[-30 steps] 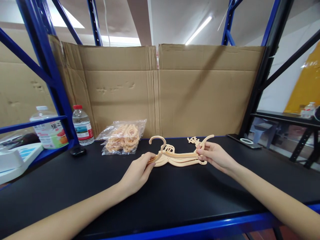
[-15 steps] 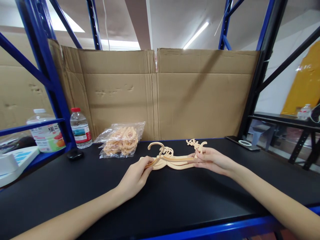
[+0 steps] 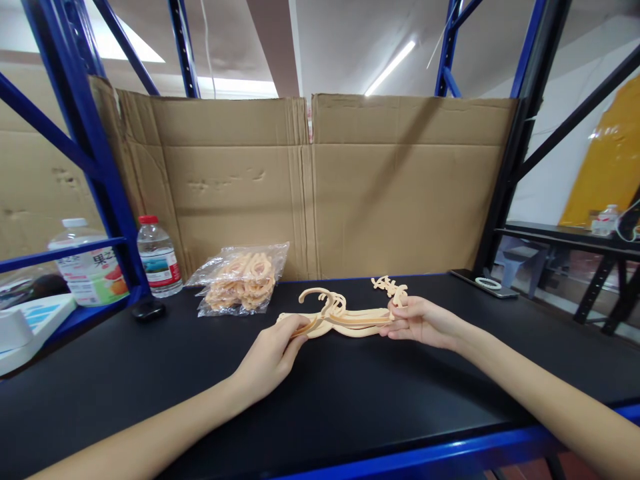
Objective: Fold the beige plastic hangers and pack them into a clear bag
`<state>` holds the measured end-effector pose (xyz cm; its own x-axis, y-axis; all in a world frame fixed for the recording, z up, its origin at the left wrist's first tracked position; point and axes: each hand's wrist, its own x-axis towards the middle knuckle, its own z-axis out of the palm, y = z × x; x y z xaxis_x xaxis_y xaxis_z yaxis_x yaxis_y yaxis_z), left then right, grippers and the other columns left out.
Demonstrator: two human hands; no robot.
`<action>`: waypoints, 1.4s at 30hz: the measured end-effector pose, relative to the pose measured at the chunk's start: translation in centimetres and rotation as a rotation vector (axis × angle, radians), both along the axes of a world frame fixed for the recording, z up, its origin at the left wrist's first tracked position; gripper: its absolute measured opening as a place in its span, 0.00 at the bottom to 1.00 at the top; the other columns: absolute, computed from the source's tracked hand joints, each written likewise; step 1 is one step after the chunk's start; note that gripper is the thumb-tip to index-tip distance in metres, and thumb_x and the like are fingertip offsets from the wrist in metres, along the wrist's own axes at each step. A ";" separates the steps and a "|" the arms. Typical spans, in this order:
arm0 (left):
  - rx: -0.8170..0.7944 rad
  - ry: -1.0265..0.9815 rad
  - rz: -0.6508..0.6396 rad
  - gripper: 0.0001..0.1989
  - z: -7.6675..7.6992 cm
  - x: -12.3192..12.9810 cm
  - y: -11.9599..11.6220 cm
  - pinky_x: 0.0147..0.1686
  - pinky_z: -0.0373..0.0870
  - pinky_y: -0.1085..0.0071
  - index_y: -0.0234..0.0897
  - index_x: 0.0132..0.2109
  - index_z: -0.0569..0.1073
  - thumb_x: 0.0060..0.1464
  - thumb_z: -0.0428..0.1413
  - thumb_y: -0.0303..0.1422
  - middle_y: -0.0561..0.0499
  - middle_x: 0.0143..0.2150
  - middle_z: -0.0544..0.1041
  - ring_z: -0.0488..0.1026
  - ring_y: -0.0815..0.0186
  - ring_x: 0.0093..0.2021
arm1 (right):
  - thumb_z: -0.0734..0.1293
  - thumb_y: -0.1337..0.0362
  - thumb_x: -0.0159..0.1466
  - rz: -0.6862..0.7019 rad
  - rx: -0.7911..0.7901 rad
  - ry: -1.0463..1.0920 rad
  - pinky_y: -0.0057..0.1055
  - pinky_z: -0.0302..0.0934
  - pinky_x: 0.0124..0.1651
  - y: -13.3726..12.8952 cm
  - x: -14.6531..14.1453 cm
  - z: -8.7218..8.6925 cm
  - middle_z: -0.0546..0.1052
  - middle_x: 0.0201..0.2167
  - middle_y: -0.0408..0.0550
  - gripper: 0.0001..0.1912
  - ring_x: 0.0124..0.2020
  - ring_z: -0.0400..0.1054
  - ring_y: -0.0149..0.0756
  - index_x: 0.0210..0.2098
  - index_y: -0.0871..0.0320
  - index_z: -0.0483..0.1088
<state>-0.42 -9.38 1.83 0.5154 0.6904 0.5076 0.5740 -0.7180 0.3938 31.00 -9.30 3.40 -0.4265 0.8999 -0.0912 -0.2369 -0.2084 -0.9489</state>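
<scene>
Hanger in beige plastic stretches above the black desk, gripped between left hand and right hand; a loosened right pinch could let it slip, likely snagging adjoining hangers or nudging small beige pieces beyond that hand.

Bag right of bottle, before cardboard; hangers on table.
</scene>
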 end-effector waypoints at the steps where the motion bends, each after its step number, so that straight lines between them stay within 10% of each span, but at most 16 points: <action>1: -0.001 0.002 0.000 0.07 0.0 0.0 0.0 0.38 0.67 0.69 0.40 0.44 0.66 0.61 0.45 0.30 0.50 0.39 0.73 0.70 0.64 0.37 | 0.72 0.65 0.54 -0.005 0.003 -0.011 0.33 0.67 0.46 0.0 0.0 0.0 0.76 0.33 0.52 0.13 0.37 0.75 0.40 0.29 0.59 0.62; 32: -0.036 -0.077 0.031 0.10 0.0 0.6 0.0 0.38 0.70 0.68 0.39 0.48 0.63 0.59 0.46 0.31 0.50 0.36 0.76 0.75 0.63 0.37 | 0.77 0.60 0.48 -0.245 0.351 -0.072 0.32 0.69 0.35 -0.3 -1.2 -0.6 0.74 0.30 0.45 0.18 0.31 0.73 0.36 0.31 0.59 0.67; 42: 0.204 0.005 0.093 0.07 0.8 0.0 0.4 0.36 0.67 0.70 0.37 0.42 0.69 0.60 0.47 0.31 0.50 0.35 0.67 0.68 0.66 0.34 | 0.75 0.54 0.47 -0.310 0.481 -0.380 0.29 0.60 0.30 1.9 4.9 1.8 0.73 0.25 0.44 0.17 0.26 0.65 0.30 0.30 0.58 0.74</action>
<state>-0.38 -8.98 2.59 0.4575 0.6182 0.6392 0.6428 -0.7266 0.2427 35.86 -7.44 5.17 -0.1598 0.9532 0.2568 0.1499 0.2806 -0.9481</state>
